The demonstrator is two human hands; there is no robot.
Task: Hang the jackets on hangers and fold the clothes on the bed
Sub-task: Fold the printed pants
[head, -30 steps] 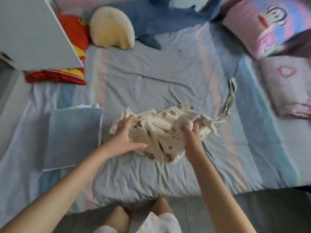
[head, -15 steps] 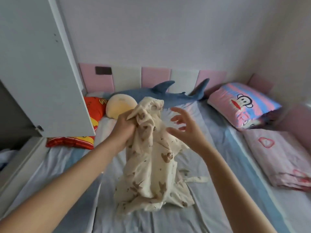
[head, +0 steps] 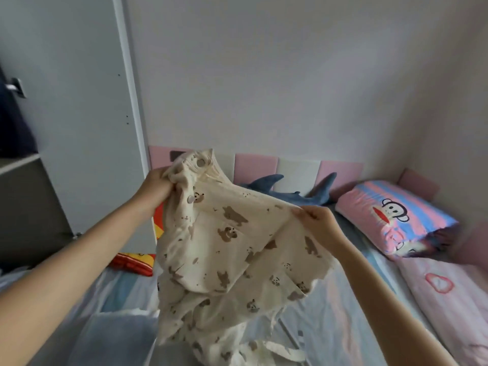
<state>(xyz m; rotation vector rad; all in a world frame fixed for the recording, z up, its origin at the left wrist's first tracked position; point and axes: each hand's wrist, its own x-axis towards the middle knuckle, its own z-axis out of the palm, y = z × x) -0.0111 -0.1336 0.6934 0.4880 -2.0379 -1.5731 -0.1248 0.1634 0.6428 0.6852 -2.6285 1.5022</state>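
Note:
A cream garment (head: pixel 224 249) printed with brown bears and fitted with snap buttons hangs lifted above the bed (head: pixel 330 313). My left hand (head: pixel 155 187) grips a bunched top corner of it at the upper left. My right hand (head: pixel 315 220) pinches its upper edge further right, so the cloth is stretched between both hands. The lower part of the garment and its ties trail down onto the striped sheet.
A white wardrobe door (head: pixel 87 114) stands open at the left, with shelves beside it. A folded pale blue cloth (head: pixel 116 336) lies on the bed at lower left. A blue shark plush (head: pixel 287 191), a monkey-print pillow (head: pixel 396 217), a red cushion (head: pixel 134 262) and a pink quilt (head: pixel 449 299) are around.
The garment was lifted from the bed into the air. My left hand raised it by the top, and my right hand, open half a second ago, now pinches its edge.

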